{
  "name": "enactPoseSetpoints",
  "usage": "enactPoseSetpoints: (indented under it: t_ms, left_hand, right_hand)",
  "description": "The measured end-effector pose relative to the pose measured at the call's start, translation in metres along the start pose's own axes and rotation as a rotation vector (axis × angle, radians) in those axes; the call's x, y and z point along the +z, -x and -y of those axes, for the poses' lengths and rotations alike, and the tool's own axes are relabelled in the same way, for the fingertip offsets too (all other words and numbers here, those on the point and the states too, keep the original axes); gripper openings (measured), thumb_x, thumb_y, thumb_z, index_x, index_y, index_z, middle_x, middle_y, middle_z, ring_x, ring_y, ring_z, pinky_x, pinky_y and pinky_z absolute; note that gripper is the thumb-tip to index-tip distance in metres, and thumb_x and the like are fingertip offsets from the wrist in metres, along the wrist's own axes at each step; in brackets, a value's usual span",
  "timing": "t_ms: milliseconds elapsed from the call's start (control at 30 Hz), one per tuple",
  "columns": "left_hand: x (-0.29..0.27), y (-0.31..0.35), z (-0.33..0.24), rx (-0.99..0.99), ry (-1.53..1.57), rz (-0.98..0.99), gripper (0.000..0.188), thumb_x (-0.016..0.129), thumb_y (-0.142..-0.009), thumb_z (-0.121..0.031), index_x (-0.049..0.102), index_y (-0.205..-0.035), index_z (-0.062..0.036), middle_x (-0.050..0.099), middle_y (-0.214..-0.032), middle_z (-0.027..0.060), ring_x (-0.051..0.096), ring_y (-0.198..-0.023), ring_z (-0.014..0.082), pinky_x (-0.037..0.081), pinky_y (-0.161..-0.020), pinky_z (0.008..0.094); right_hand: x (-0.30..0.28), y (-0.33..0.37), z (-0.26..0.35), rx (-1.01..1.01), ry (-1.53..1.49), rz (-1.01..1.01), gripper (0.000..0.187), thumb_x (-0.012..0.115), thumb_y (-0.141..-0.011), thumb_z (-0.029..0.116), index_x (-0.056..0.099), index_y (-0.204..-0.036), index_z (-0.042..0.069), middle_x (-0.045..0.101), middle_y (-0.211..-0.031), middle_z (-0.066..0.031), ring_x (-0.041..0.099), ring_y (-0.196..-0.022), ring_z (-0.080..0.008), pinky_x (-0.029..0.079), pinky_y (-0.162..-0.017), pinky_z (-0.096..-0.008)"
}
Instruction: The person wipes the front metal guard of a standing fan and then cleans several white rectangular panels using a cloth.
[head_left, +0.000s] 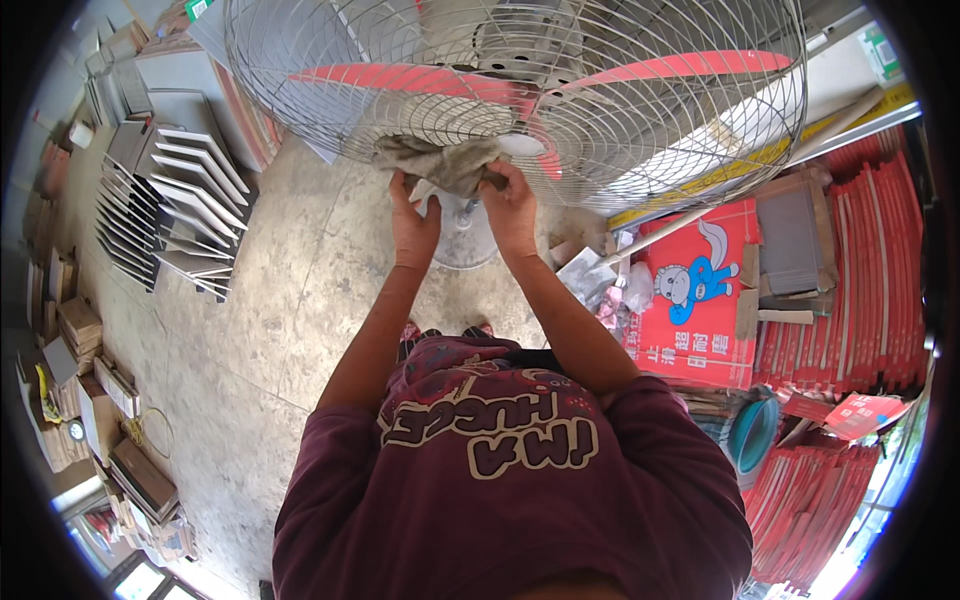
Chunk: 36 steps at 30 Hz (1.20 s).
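A large standing fan [640,130] with a wire cage and red blades fills the top of the view. A crumpled grey-brown cloth [440,163] lies against the lower front of the cage, left of the white hub. My left hand [415,222] pinches the cloth's lower left part from below, thumb up. My right hand [511,212] grips its right end, fingers curled at the wires. Below the cloth the fan's round pale base [463,245] shows partly on the floor.
On the left stands a rack of tile samples [190,200], with stacked boxes [100,400] along the wall. To the right are a red printed carton [700,300], piles of red flat boxes [860,280], a teal basin [754,436] and loose plastic litter [625,285]. Concrete floor [260,330] lies between.
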<state>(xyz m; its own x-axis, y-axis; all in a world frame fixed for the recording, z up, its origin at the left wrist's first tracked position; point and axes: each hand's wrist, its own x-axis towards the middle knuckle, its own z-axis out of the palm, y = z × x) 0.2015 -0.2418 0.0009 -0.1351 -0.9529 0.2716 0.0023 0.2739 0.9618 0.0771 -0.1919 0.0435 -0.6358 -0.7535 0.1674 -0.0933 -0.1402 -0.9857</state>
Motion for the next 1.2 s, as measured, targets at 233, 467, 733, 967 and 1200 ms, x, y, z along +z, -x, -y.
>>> enactPoseSetpoints:
  t_ms: [233,467,733,967,1200]
  left_hand:
    - [-0.074,-0.016,0.025,-0.121,0.123,-0.172,0.05,0.053,-0.086,-0.001,0.035,-0.133,-0.001,0.057,-0.106,0.006,0.054,-0.089,0.0106,0.047,-0.073,0.0252]
    - [-0.074,-0.062,-0.055,0.039,0.309,-0.179,0.057,0.054,-0.085,0.003,0.029,-0.135,-0.0007,0.047,-0.127,0.0144,0.047,-0.114,0.0199,0.041,-0.093,0.0302]
    - [-0.001,-0.049,-0.152,0.569,0.017,-0.099,0.069,0.056,-0.081,0.006,0.02,-0.139,-0.0039,0.042,-0.13,0.0135,0.045,-0.114,0.0222,0.035,-0.1,0.0361]
    - [0.079,-0.024,-0.179,0.77,-0.049,0.135,0.073,0.061,-0.079,0.001,0.018,-0.138,0.0037,0.028,-0.14,0.0198,0.035,-0.126,0.0302,0.03,-0.104,0.0424]
    - [0.145,0.011,-0.177,0.861,-0.158,0.432,0.067,0.065,-0.073,-0.001,0.034,-0.133,0.0015,0.046,-0.123,0.0243,0.045,-0.113,0.0397,0.037,-0.095,0.0434]
  right_hand:
    - [0.029,0.008,0.035,0.059,0.066,0.243,0.024,0.061,-0.081,-0.001,0.06,-0.105,0.003,0.062,-0.093,-0.0002,0.054,-0.077,-0.0044,0.044,-0.068,-0.019]
    - [0.055,0.001,0.065,-0.163,-0.064,0.174,0.024,0.059,-0.082,0.002,0.061,-0.105,0.005,0.063,-0.1,-0.0068,0.06,-0.079,-0.0129,0.05,-0.071,-0.025]
    - [-0.011,-0.008,0.141,-0.359,-0.203,-0.11,0.026,0.058,-0.085,-0.003,0.059,-0.109,0.005,0.061,-0.1,-0.0004,0.053,-0.076,-0.0045,0.046,-0.07,-0.0193]
    - [-0.096,-0.025,0.155,-0.408,-0.368,-0.402,0.028,0.053,-0.088,-0.003,0.056,-0.115,0.003,0.059,-0.099,0.0026,0.05,-0.079,-0.0024,0.042,-0.071,-0.0173]
    - [-0.177,-0.034,0.112,-0.184,-0.441,-0.755,0.032,0.051,-0.087,0.003,0.054,-0.119,0.003,0.06,-0.1,-0.0037,0.059,-0.085,-0.0112,0.053,-0.073,-0.0265]
